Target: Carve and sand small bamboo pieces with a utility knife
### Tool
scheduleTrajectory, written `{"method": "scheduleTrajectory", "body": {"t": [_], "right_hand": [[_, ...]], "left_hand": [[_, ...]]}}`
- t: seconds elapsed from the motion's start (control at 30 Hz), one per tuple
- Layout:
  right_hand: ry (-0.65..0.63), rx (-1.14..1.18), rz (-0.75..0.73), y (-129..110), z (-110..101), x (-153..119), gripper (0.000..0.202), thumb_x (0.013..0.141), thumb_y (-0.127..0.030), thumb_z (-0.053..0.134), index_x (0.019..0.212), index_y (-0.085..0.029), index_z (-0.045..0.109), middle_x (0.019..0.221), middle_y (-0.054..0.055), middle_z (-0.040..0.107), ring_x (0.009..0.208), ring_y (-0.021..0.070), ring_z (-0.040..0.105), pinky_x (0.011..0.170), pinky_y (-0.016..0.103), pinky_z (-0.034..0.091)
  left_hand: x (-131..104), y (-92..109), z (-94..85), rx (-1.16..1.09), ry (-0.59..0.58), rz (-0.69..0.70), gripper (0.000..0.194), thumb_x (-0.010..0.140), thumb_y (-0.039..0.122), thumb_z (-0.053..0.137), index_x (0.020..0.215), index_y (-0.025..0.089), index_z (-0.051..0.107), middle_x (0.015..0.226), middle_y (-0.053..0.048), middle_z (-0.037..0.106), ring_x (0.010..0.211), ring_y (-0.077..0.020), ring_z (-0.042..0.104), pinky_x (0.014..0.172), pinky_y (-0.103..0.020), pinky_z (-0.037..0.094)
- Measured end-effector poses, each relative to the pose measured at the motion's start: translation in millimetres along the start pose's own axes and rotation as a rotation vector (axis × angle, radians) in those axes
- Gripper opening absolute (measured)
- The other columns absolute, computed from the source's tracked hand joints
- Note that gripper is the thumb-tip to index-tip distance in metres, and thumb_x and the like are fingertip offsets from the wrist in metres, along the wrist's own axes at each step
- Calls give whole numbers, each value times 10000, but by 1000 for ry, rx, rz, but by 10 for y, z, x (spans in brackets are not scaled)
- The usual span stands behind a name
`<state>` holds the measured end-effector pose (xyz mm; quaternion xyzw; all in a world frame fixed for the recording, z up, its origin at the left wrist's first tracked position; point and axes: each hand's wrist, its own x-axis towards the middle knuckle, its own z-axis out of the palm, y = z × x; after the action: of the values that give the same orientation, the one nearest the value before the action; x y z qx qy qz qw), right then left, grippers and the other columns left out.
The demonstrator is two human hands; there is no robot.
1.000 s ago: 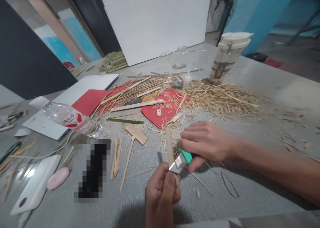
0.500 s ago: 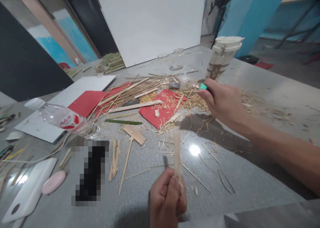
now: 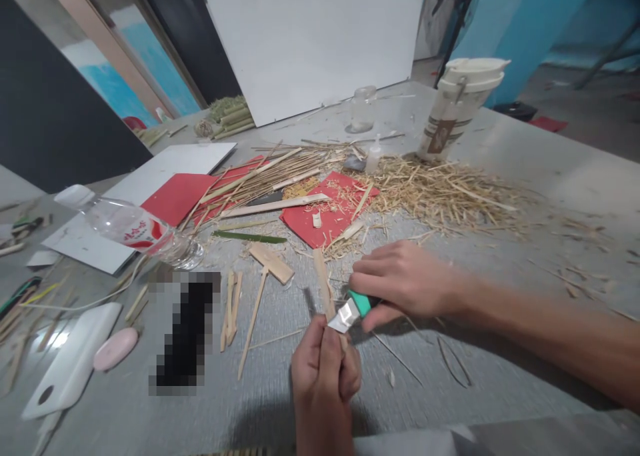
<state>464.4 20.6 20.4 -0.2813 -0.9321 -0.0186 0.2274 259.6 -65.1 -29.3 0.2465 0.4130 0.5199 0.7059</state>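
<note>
Low in the middle of the view, my left hand [image 3: 326, 366] is closed around the lower end of a flat pale wooden strip [image 3: 323, 279], which points away from me. My right hand [image 3: 400, 283] grips a utility knife [image 3: 359, 303] with a green and black handle. Its metal blade lies against the strip just above my left thumb. On the table to the left rest a T-shaped wooden piece [image 3: 265, 276] and several short thin sticks [image 3: 231, 309]. Behind the strip lies a red paper sheet [image 3: 303, 223] strewn with shavings.
A heap of shavings [image 3: 450, 196] spreads at the right, below a white-lidded cup [image 3: 443, 119]. Long thin sticks [image 3: 270, 173] lie behind the red sheet. On the left are a water bottle [image 3: 127, 226], a white power bank [image 3: 75, 356] and a pink oval object [image 3: 116, 349].
My right hand has come down and toward me from above the shavings, bringing the knife onto the strip. The strip in my left hand now leans slightly left.
</note>
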Motion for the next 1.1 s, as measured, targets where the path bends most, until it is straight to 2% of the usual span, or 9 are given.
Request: {"method": "scheduleTrajectory", "body": {"t": [0.23,0.43,0.5,0.6,0.63,0.73,0.83,0.9,1.1], "right_hand": [[186,-346,63,29,-81,-17,631,1112,-692,272,814,-198,528,704,-7,531,635,141,417,630,312,280],[207,-473,162,72,-59,22,630,1125,-684,272,825,-200,541,700,3,560,635,138,457,618,312,273],[221,-470,361,222,-148,-23,608,1141,-662,281,839,-203,540,671,1,550,592,132,429,588,309,233],[351,-499,829,497,-369,-137,614,1109,-729,328,827,-210,498,616,-7,480,530,118,302,561,306,172],[406,-509,881,553,-429,-166,626,1105,-743,311,818,-214,483,626,3,477,544,122,304,564,309,170],[408,-363,710,518,-469,-175,613,1127,-706,276,807,-217,463,600,-12,449,524,118,366,546,292,224],[222,-179,301,271,-327,-82,595,1138,-677,288,831,-207,486,635,-28,479,535,104,414,552,278,275],[93,-95,139,110,-212,-15,601,1135,-676,263,848,-202,496,693,-20,518,587,105,447,577,283,290],[-39,14,90,-58,-35,32,614,1134,-671,230,863,-195,508,745,-12,556,619,113,461,603,310,278]], "left_hand": [[-4,111,3,87,-163,-32,538,926,621,777,754,206,480,534,141,194,483,-48,112,463,-197,167],[-8,128,11,90,-170,-31,552,918,651,769,760,217,468,526,141,184,478,-54,111,471,-219,158],[-82,117,-8,168,-163,-27,562,928,681,736,749,214,480,535,124,221,486,-60,150,475,-233,159],[-198,159,-35,280,-189,-23,625,934,749,674,699,208,466,536,100,258,504,-63,199,501,-253,162],[-214,192,-37,267,-179,-45,624,927,763,670,716,210,471,530,104,255,501,-64,181,498,-255,151],[-168,306,-23,235,-147,-59,591,913,747,704,768,199,536,518,120,235,501,-65,147,501,-250,152],[-56,353,1,193,-88,-88,559,911,717,733,817,189,572,518,133,217,508,-65,116,501,-238,132],[-5,329,3,167,-58,-76,552,912,702,743,813,194,552,515,138,218,507,-63,105,498,-233,125],[-10,240,-12,174,-33,-20,578,930,689,731,748,213,458,532,130,221,513,-67,113,488,-236,151]]}}
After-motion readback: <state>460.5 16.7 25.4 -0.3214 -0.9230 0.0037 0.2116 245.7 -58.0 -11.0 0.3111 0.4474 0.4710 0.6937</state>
